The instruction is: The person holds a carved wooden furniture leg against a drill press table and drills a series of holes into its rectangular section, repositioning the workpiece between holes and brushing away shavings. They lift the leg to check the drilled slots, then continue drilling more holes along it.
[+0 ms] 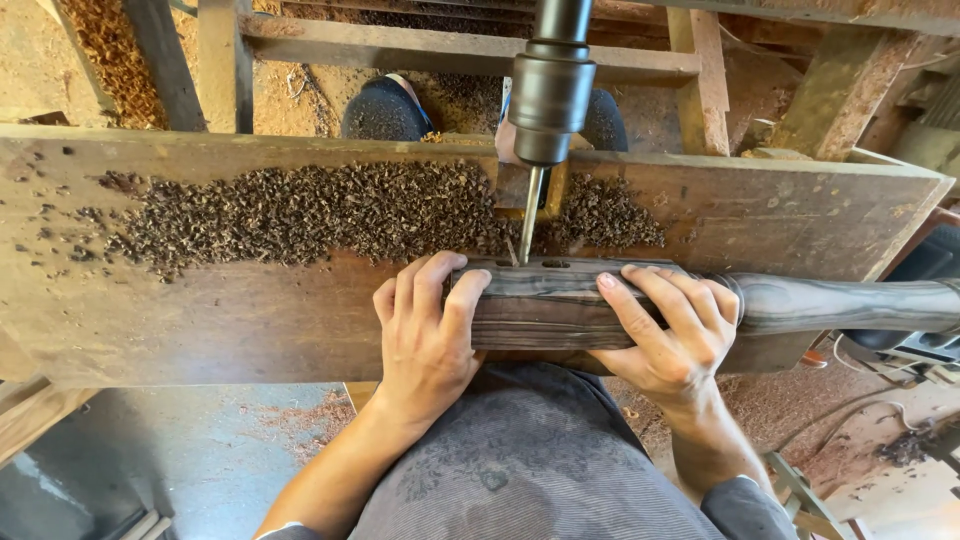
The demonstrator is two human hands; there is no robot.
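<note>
Head view: dark striped wooden workpiece (560,305) lies lengthwise along the counter's (230,320) near edge, under the drill bit (530,215). Left hand (425,335) and right hand (670,335) each clamp it, fingers wrapped over, flanking the mortise slots (545,264).

Dark striped wooden workpiece (560,305): one piece, lying lengthwise across the near edge of the workbench. Its left portion was squared, streaked in brown and grey bands; its right portion ran into a rounded, smooth, darker neck reaching toward the right border of the view. Two short slots were cut into its upper face, side by side. The drill bit (528,228), a slim metal shaft, stood nearly upright with its tip just beside the left slot. The piece was clasped at both ends of the squared portion.
</note>
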